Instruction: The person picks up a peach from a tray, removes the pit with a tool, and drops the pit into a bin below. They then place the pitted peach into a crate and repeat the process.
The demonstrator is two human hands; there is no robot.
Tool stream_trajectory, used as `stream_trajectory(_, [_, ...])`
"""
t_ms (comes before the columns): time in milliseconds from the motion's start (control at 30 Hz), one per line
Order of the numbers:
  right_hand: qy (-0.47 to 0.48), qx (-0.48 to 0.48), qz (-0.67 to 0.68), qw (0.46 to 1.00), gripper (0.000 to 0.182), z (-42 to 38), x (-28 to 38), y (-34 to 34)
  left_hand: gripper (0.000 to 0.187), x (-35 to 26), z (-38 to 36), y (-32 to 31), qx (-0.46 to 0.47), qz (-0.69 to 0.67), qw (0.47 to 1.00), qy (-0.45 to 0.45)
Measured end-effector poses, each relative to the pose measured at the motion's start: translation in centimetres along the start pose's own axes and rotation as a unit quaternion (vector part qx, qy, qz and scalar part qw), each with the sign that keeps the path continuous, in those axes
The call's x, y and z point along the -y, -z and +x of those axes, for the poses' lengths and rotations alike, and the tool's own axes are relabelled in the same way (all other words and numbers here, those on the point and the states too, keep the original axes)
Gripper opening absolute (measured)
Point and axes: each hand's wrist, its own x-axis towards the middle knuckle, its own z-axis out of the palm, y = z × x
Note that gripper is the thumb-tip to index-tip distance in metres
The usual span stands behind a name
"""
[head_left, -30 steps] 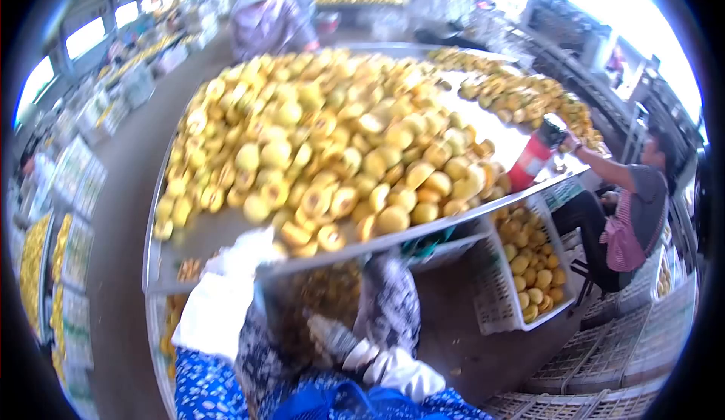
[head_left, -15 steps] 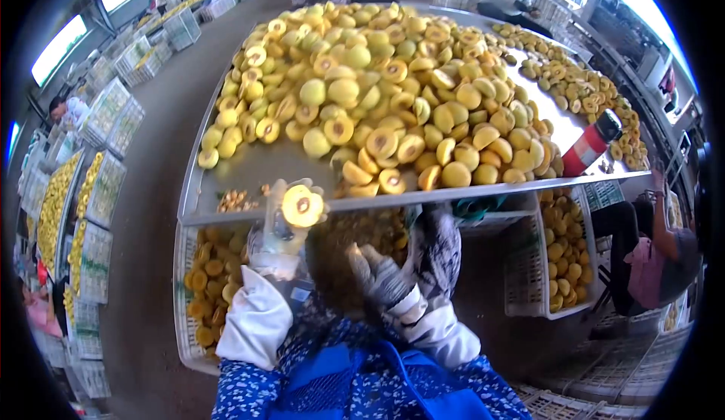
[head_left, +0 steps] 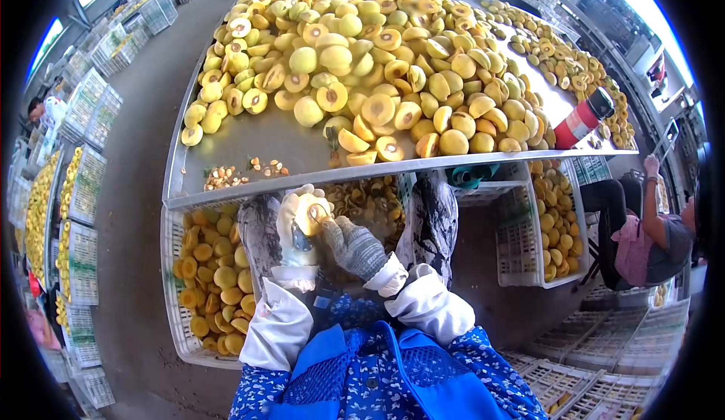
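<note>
My left hand (head_left: 294, 227), in a pale glove, holds a halved yellow peach (head_left: 314, 211) just below the front edge of the metal table (head_left: 264, 148). My right hand (head_left: 356, 251), in a grey knitted glove, is at the peach half, its fingers curled and their tips on the cut face. What it grips, if anything, is hidden. A small dark shape (head_left: 302, 239) shows against the left palm; I cannot make out what it is. Peach halves (head_left: 332, 97) are heaped on the table, many with the stone in them. Loose stones (head_left: 224, 177) lie near the front edge.
A white crate (head_left: 175, 299) of peach halves stands at my left, another crate (head_left: 521, 273) at the right. Below my hands are more fruit pieces (head_left: 370, 201). A red bottle (head_left: 578, 124) lies tilted on the table. A seated person (head_left: 657, 227) is at the right.
The left hand has come down from the table edge with the peach half. My right hand has moved up and left to meet it. The view has tilted down a little.
</note>
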Motion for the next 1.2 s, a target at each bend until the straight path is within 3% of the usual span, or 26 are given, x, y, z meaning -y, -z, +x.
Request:
stream_trajectory(100, [0.037, -0.075, 0.126, 0.988, 0.024, -0.2, -0.2, -1.3, 0.039, 0.7, -0.5, 0.0, -0.031, 0.008, 0.999, -0.036])
stream_trajectory(300, [0.018, 0.017, 0.098, 0.995, 0.041, -1.1, 0.4, 0.0, 0.027, 1.3, -1.6, -1.3, -0.032, 0.055, 0.988, -0.144])
stream_trajectory(367, [0.047, 0.011, 0.097, 0.994, 0.045, -1.3, 0.2, 0.3, 0.025, 1.6, -1.7, -1.3, -0.029, 0.054, 0.988, -0.141])
stream_trajectory(467, [-0.007, -0.035, 0.166, 0.985, 0.026, -1.1, 0.3, 0.1, 0.025, 1.8, -1.6, -1.2, -0.015, 0.05, 0.989, -0.141])
stream_trajectory(533, [-0.028, -0.06, 0.2, 0.978, 0.029, -1.2, 0.4, 0.2, 0.025, 1.9, -1.6, -1.2, -0.007, 0.057, 0.989, -0.139])
stream_trajectory(600, [0.009, -0.073, 0.193, 0.978, 0.03, -1.2, 0.6, 1.0, 0.025, 1.7, -1.7, -1.4, -0.002, 0.074, 0.988, -0.138])
stream_trajectory(733, [-0.038, -0.07, 0.305, 0.949, 0.034, -1.5, 0.3, 0.9, 0.027, 1.4, -2.1, -2.1, 0.03, 0.066, 0.989, -0.125])
stream_trajectory(800, [-0.055, -0.061, 0.376, 0.923, 0.038, -1.4, 0.0, 0.7, 0.029, 1.3, -2.2, -2.2, 0.053, 0.089, 0.988, -0.114])
stream_trajectory(900, [-0.226, 0.115, 0.552, 0.794, 0.041, -1.6, 0.2, 3.0, 0.032, 0.9, -2.2, -2.1, 0.116, 0.09, 0.987, -0.061])
stream_trajectory(933, [-0.211, 0.124, 0.532, 0.81, 0.044, -1.5, -0.1, 3.4, 0.033, 0.7, -2.1, -2.1, 0.142, 0.084, 0.986, -0.037])
stream_trajectory(1033, [-0.311, 0.242, 0.591, 0.704, 0.048, -2.0, 0.2, 6.2, 0.036, 0.9, -1.2, -1.7, 0.216, 0.047, 0.975, 0.032])
stream_trajectory(1067, [-0.33, 0.192, 0.658, 0.649, 0.05, -2.2, 0.1, 5.0, 0.037, 1.0, -1.4, -2.0, 0.167, 0.073, 0.982, 0.042])
stream_trajectory(1100, [-0.355, 0.19, 0.62, 0.674, 0.051, -2.6, 0.2, 5.1, 0.035, 1.1, -1.1, -2.3, 0.15, 0.148, 0.977, -0.014])
stream_trajectory(1167, [-0.355, 0.167, 0.635, 0.666, 0.047, -2.5, 1.5, 5.5, 0.028, 1.2, -1.5, -2.5, 0.041, 0.325, 0.933, -0.151])
stream_trajectory(1200, [-0.342, 0.085, 0.716, 0.602, 0.037, -2.5, 1.7, 4.0, 0.025, 1.8, -1.7, -2.1, 0.013, 0.284, 0.952, -0.114])
